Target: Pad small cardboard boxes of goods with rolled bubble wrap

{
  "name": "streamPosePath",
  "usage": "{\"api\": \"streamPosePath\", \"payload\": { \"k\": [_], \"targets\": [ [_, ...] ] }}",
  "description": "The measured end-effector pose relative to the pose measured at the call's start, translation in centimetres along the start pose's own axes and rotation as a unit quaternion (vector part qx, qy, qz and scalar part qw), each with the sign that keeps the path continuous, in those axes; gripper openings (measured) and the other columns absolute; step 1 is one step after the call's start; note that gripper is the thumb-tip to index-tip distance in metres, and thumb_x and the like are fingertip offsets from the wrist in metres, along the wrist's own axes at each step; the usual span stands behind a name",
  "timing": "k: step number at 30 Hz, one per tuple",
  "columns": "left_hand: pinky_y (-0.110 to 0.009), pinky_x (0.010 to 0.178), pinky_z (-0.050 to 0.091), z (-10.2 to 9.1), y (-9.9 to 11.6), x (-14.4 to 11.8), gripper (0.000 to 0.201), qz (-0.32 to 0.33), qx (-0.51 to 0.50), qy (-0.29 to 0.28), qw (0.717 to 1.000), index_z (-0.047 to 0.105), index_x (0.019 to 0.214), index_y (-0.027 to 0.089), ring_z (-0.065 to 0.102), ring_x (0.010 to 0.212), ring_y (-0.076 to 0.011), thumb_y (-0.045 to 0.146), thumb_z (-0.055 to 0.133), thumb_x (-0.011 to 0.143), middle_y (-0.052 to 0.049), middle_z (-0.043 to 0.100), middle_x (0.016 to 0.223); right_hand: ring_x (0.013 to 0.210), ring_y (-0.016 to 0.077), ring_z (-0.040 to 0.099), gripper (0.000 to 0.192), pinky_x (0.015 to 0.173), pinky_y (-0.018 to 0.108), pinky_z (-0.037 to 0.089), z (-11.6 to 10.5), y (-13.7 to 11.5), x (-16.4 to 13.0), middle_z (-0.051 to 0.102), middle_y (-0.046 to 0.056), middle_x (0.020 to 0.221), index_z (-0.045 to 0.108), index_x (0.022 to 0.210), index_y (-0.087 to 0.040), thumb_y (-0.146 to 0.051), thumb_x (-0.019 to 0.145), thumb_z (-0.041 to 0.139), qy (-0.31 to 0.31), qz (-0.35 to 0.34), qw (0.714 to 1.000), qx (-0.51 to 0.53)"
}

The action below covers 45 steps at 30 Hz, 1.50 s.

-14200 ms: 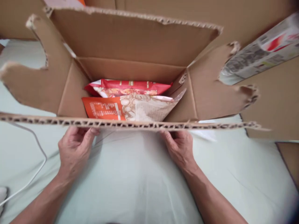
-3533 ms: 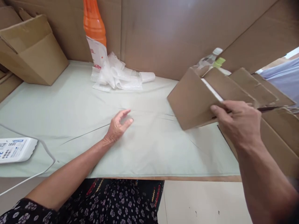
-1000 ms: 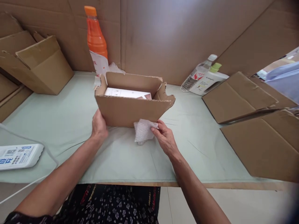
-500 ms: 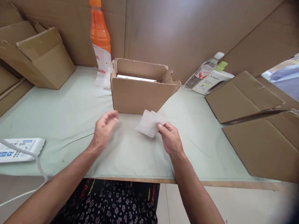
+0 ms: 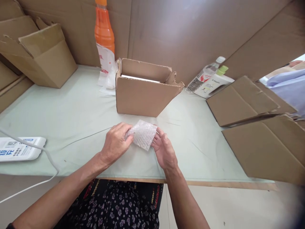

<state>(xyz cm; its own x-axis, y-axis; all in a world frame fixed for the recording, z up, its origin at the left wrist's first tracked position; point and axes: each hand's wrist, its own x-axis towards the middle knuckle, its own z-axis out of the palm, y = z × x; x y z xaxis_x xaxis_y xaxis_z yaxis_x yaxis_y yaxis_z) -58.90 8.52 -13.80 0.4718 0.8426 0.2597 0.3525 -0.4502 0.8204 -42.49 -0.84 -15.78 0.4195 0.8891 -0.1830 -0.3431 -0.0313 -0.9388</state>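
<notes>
A small piece of bubble wrap, pale and see-through, is held above the front middle of the table. My left hand pinches its left corner between thumb and fingers. At the opposite edge, my right hand is open, palm turned inward, its fingertips at or just behind the wrap. Just beyond both hands stands an open cardboard box with its top flaps up. A flat white item shows its upper edge inside the box; the rest of it is hidden.
Other cardboard boxes stand at left and right. Behind are an orange bottle, a clear bottle and a white jug. A white packet and cable lie front left. A person's light-blue sleeve shows far right.
My left hand has moved right and taken the bubble wrap's left corner. My right hand has shifted slightly left, loosened its pinch and opened. The view has shifted slightly.
</notes>
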Motion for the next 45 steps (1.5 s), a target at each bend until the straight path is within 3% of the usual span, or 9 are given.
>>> {"api": "streamPosePath", "payload": {
  "k": [5, 10, 13, 17, 21, 28, 34, 39, 45],
  "targets": [
    [-0.03, 0.068, 0.045, -0.7, 0.6, 0.3, 0.014, -0.087, -0.185, -0.09, 0.975, 0.069, 0.086, 0.02, 0.06, 0.075, -0.0191, 0.032, 0.064, 0.081, -0.003, 0.066, 0.082, 0.106, 0.0256, 0.067, 0.077, 0.093, 0.038, 0.053, 0.6, -0.1, -0.7, 0.073, 0.007, 0.115, 0.057, 0.13, -0.024, -0.048, 0.065, 0.088, 0.055, -0.001, 0.998, -0.024],
    [-0.032, 0.073, 0.051, -2.6, -2.0, 1.9, 0.072, -0.28, -0.388, -0.045, 0.877, 0.054, 0.13, 0.017, 0.066, 0.083, -0.0211, 0.048, 0.078, 0.069, -0.007, 0.071, 0.095, 0.079, 0.0189, 0.064, 0.03, 0.076, 0.031, 0.051, 0.0, 0.0, -1.3, 0.072, 0.002, 0.086, 0.071, 0.094, -0.022, -0.041, 0.073, 0.081, 0.091, -0.02, 0.995, -0.039],
    [-0.037, 0.081, 0.053, -2.9, -3.1, 1.5, 0.092, -0.31, -0.397, -0.063, 0.862, 0.038, 0.147, 0.019, 0.067, 0.101, -0.0265, 0.059, 0.074, 0.072, -0.015, 0.068, 0.117, 0.078, 0.0183, 0.063, 0.025, 0.074, 0.03, 0.05, 0.3, 0.0, -2.3, 0.072, 0.001, 0.085, 0.073, 0.09, -0.022, -0.04, 0.075, 0.08, 0.068, -0.025, 0.996, -0.042],
    [-0.036, 0.089, 0.05, -1.6, -3.5, 0.2, 0.103, -0.246, -0.285, -0.1, 0.921, 0.031, 0.154, 0.02, 0.064, 0.112, -0.0277, 0.043, 0.082, 0.067, -0.014, 0.063, 0.126, 0.082, 0.0195, 0.065, 0.025, 0.076, 0.031, 0.052, 1.2, -0.3, -3.5, 0.074, 0.003, 0.09, 0.073, 0.091, -0.023, -0.041, 0.076, 0.08, 0.053, -0.017, 0.998, -0.032],
    [-0.031, 0.069, 0.047, -1.2, -3.4, 0.4, 0.066, -0.221, -0.219, -0.127, 0.942, 0.054, 0.138, 0.016, 0.064, 0.076, -0.0194, 0.033, 0.067, 0.075, -0.005, 0.068, 0.091, 0.078, 0.0191, 0.066, 0.037, 0.072, 0.032, 0.055, 1.1, -1.0, -5.1, 0.073, 0.003, 0.089, 0.07, 0.111, -0.026, -0.041, 0.078, 0.079, 0.102, -0.034, 0.992, -0.06],
    [-0.031, 0.072, 0.047, -2.0, -1.2, 4.8, 0.045, -0.03, -0.024, -0.127, 0.991, 0.071, 0.117, 0.024, 0.065, 0.077, -0.0213, 0.014, 0.054, 0.077, -0.002, 0.074, 0.09, 0.092, 0.0227, 0.071, 0.079, 0.086, 0.041, 0.059, 0.7, 1.7, -11.1, 0.074, 0.005, 0.102, 0.031, 0.157, -0.036, -0.038, 0.088, 0.071, 0.221, -0.073, 0.95, -0.21],
    [-0.046, 0.093, 0.048, 1.0, -1.4, 7.4, 0.043, 0.036, 0.139, -0.166, 0.976, 0.069, 0.117, 0.018, 0.063, 0.105, -0.0334, 0.008, 0.057, 0.077, -0.012, 0.071, 0.109, 0.087, 0.0228, 0.073, 0.026, 0.077, 0.036, 0.06, 1.9, 4.3, -12.2, 0.076, 0.006, 0.096, 0.075, 0.115, -0.027, -0.029, 0.093, 0.062, 0.063, -0.112, 0.94, -0.316],
    [-0.053, 0.106, 0.044, -1.1, -2.1, 2.9, 0.046, 0.122, 0.148, -0.12, 0.974, 0.062, 0.126, 0.016, 0.054, 0.123, -0.0309, 0.007, 0.048, 0.083, -0.013, 0.063, 0.13, 0.079, 0.0202, 0.071, 0.026, 0.072, 0.031, 0.059, 1.4, 3.6, -11.3, 0.075, 0.007, 0.09, 0.076, 0.108, -0.02, -0.035, 0.093, 0.061, 0.063, -0.053, 0.946, -0.314],
    [-0.046, 0.112, 0.045, -6.1, -1.8, -6.6, 0.065, 0.15, 0.029, -0.303, 0.941, 0.053, 0.138, 0.026, 0.046, 0.139, -0.0253, 0.006, 0.052, 0.077, -0.007, 0.057, 0.144, 0.053, 0.0128, 0.059, 0.035, 0.056, 0.025, 0.051, 0.2, 3.2, -11.0, 0.066, 0.001, 0.065, 0.075, 0.104, -0.019, -0.049, 0.088, 0.067, 0.057, 0.057, 0.979, -0.188]
  ]
}}
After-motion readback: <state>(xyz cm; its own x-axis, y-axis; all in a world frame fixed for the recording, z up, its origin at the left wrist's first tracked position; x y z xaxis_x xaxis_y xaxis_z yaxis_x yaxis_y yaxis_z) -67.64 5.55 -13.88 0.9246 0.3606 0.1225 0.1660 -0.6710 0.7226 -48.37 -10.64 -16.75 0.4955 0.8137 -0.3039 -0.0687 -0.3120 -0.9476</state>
